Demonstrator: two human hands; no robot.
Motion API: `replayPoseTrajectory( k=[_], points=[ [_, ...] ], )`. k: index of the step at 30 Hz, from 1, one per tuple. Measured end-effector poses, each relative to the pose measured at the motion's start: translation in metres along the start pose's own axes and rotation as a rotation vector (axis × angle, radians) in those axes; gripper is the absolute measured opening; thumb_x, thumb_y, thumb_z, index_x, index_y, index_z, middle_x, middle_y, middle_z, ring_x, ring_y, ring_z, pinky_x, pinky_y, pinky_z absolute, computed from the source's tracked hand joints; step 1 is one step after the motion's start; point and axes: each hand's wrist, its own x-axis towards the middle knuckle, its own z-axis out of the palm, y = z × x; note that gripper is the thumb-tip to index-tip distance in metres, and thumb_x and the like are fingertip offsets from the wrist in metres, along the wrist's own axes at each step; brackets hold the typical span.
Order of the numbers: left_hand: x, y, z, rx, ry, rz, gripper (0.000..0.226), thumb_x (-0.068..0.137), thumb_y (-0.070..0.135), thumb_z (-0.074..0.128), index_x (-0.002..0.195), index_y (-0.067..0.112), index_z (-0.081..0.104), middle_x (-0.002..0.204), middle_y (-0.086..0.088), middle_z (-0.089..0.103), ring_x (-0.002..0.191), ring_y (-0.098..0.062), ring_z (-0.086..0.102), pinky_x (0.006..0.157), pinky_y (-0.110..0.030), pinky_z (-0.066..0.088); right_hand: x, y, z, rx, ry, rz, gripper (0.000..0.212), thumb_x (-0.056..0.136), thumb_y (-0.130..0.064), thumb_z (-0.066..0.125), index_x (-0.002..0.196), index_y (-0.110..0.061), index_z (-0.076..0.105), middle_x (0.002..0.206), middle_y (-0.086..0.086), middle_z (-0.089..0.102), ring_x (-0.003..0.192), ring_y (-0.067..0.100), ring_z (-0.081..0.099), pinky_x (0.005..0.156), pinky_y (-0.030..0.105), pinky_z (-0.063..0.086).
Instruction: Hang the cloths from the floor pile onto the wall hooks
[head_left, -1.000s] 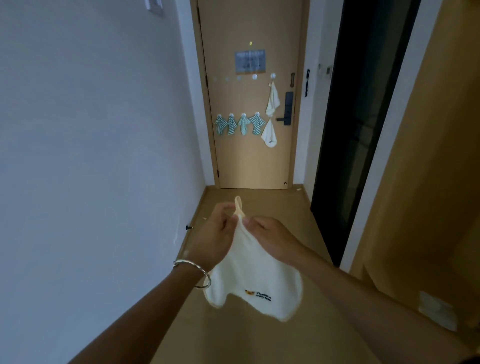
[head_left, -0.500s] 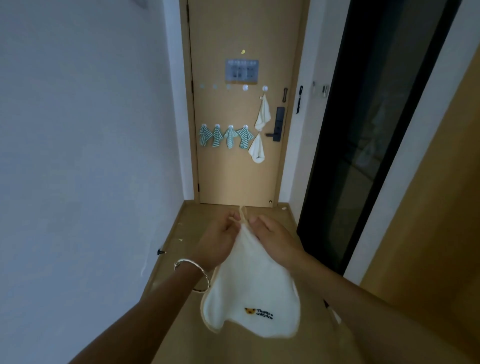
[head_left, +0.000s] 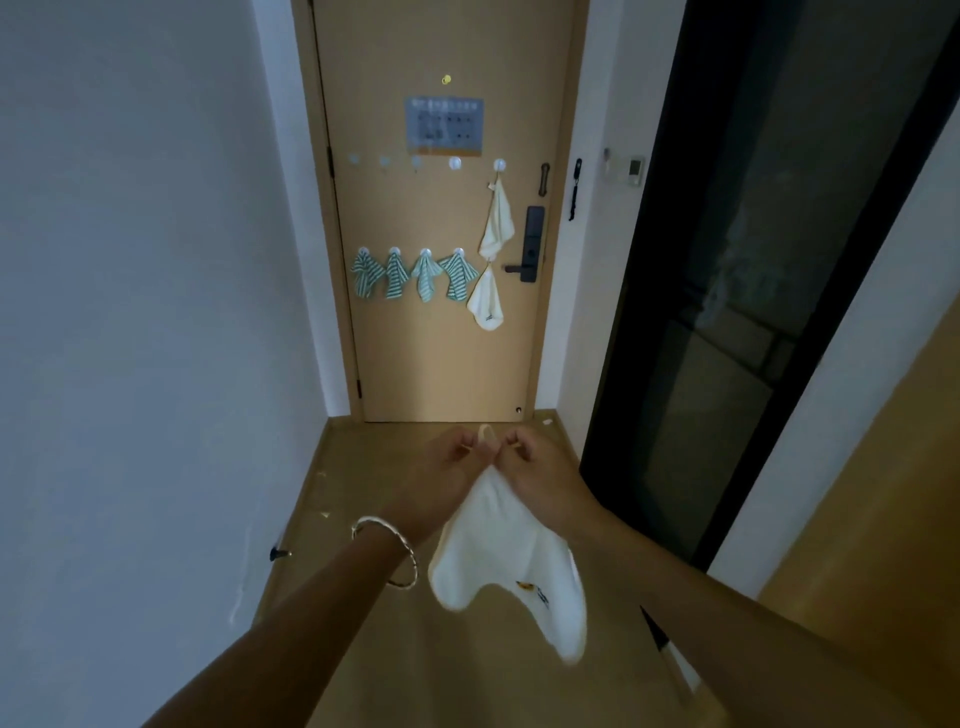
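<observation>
White cloth (head_left: 501, 551) with a small embroidered logo hangs limp, its top loop pinched by left hand (head_left: 441, 480) and right hand (head_left: 540, 480)

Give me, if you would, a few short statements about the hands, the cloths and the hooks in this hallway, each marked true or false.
1. The left hand and the right hand both pinch the white cloth near its top loop. True.
2. Four green-striped cloths hang side by side on the door. True.
3. Every hook in the upper row holds a cloth. False: only the rightmost hook holds a cream cloth; the other four are bare.
4. A bracelet sits on the right wrist. False: the bracelet is on the left wrist.
</observation>
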Motion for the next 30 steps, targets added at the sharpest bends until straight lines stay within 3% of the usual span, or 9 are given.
replayPoseTrajectory(
  k=[3,6,9,14,18,22,26,30],
  points=[
    [0.035,-0.007,-0.001,0.069,0.045,0.006,0.037,0.093,0.043,0.05,0.091,0.01,0.066,0.087,-0.005,0.068,0.083,-0.019,0.064,0.077,-0.034,0.05,0.034,0.01,0.002,-0.026,0.014,0.006,0.022,0.097,-0.039,0.049,0.077,-0.031,0.054,0.075,-0.014,0.059,0.066,-0.004,0.052,0.056,0.007,0.038],
    [0.073,-0.013,-0.005,0.2,0.141,0.031,0.027,0.095,0.032,0.049,0.092,0.011,0.066,0.081,0.005,0.064,0.074,-0.006,0.058,0.062,-0.012,0.043,0.08,0.027,0.007,-0.006,0.044,0.005,0.022,0.096,-0.031,0.051,0.075,-0.023,0.053,0.072,-0.008,0.057,0.066,0.006,0.052,0.06,0.019,0.04],
    [0.122,-0.023,-0.008,0.256,0.203,0.041,0.021,0.094,0.029,0.051,0.093,0.012,0.063,0.079,0.009,0.061,0.071,0.0,0.056,0.055,-0.005,0.04,0.131,0.042,0.007,0.028,0.068,0.01,0.021,0.093,-0.026,0.051,0.073,-0.02,0.052,0.071,-0.003,0.057,0.066,0.01,0.05,0.061,0.027,0.04],
    [0.209,-0.032,-0.01,0.165,0.201,-0.032,0.016,0.095,0.029,0.051,0.096,0.015,0.059,0.092,-0.001,0.066,0.083,-0.014,0.062,0.067,-0.02,0.046,0.219,0.059,-0.012,0.024,0.047,-0.045,0.02,0.093,-0.023,0.048,0.081,-0.007,0.053,0.066,0.002,0.054,0.058,0.011,0.043,0.054,0.028,0.034],
    [0.278,-0.024,-0.014,0.161,0.255,-0.006,0.013,0.096,0.025,0.05,0.091,0.019,0.06,0.09,0.002,0.063,0.082,-0.01,0.058,0.066,-0.018,0.042,0.283,0.07,-0.037,0.027,0.039,-0.093,0.022,0.093,-0.021,0.045,0.085,-0.002,0.051,0.066,0.004,0.05,0.053,0.01,0.038,0.046,0.021,0.03],
    [0.321,-0.032,-0.001,0.155,0.262,-0.016,0.014,0.094,0.018,0.051,0.093,0.014,0.064,0.086,0.005,0.063,0.075,-0.004,0.055,0.062,-0.016,0.04,0.32,0.095,-0.056,0.043,0.013,-0.068,0.019,0.094,-0.024,0.044,0.081,-0.014,0.053,0.066,0.0,0.052,0.055,0.009,0.042,0.05,0.023,0.033],
    [0.371,-0.036,0.011,0.166,0.251,-0.027,0.016,0.092,0.023,0.055,0.091,0.013,0.067,0.086,0.0,0.065,0.077,-0.011,0.057,0.07,-0.025,0.045,0.357,0.111,-0.068,0.113,-0.031,-0.021,0.024,0.095,-0.036,0.045,0.082,-0.021,0.057,0.073,-0.002,0.057,0.066,0.011,0.048,0.062,0.029,0.038],
    [0.416,-0.048,0.013,0.191,0.236,-0.01,0.015,0.093,0.025,0.054,0.086,0.02,0.067,0.085,0.01,0.064,0.077,0.0,0.058,0.069,-0.013,0.046,0.389,0.135,-0.072,0.05,-0.148,0.021,0.025,0.095,-0.045,0.046,0.084,-0.026,0.058,0.083,-0.001,0.063,0.073,0.01,0.054,0.066,0.028,0.041]
  ],
)
